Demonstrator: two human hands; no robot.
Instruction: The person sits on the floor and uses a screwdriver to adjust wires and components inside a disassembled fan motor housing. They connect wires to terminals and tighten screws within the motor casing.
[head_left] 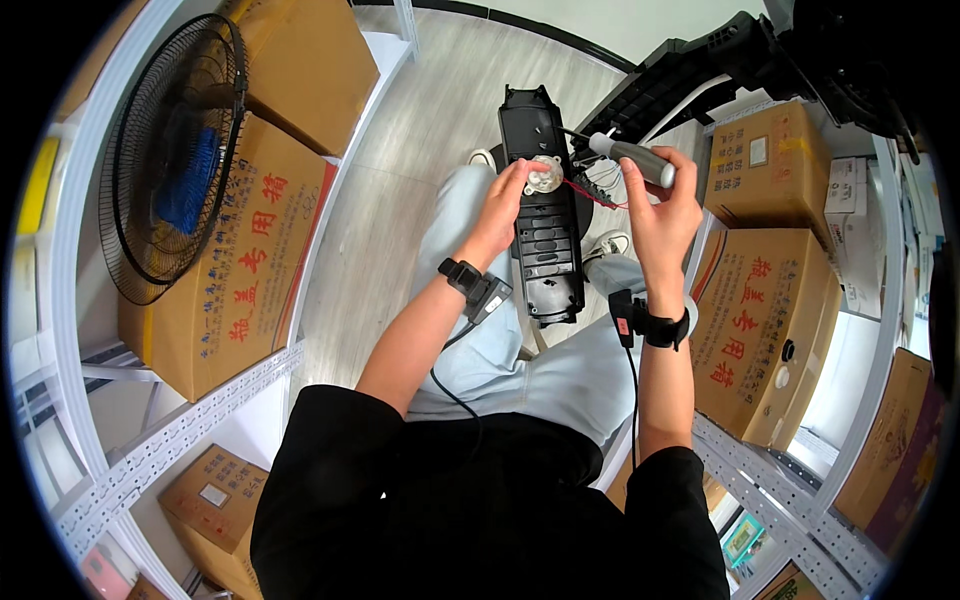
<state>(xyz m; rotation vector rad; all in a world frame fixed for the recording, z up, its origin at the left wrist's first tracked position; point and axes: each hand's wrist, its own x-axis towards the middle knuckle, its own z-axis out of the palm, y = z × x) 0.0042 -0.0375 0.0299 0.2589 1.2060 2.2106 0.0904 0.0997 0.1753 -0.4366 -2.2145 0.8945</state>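
The black plastic housing (543, 215) lies along the person's lap. The left hand (500, 205) pinches a small, light, clear part (545, 175) on its upper end; beside it, the right hand (660, 205) grips a grey screwdriver (635, 160). The housing seems rigid, best held by its edges.

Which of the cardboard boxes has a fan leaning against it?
The big box on the left shelf. The black cage fan with blue blades rests against it; the boxes on the right shelves have no fan near them.

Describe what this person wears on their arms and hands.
Both forearms are bare below short black sleeves. The left hand and right hand are ungloved. Each wrist carries a black strap with a small black device, trailing a thin black cable.
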